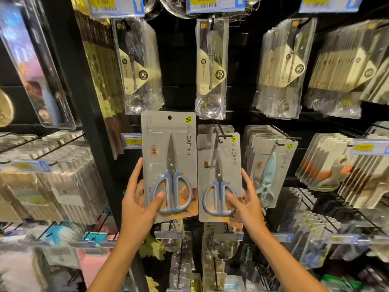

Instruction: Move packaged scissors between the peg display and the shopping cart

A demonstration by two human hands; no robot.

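We hold the freed scissors pack point(169, 163) in the left hand point(139, 199), thumb pinching its front, hang hole clear. At its 3 o'clock, the right hand point(245, 199) pinches the hanging pack point(220, 175), which is on its peg point(220, 133), probably steadying it for unhooking. No cart visible.

Bagged ladles point(211, 68) hang under yellow price tags point(203, 2), with teal shears point(267, 178) at the right.
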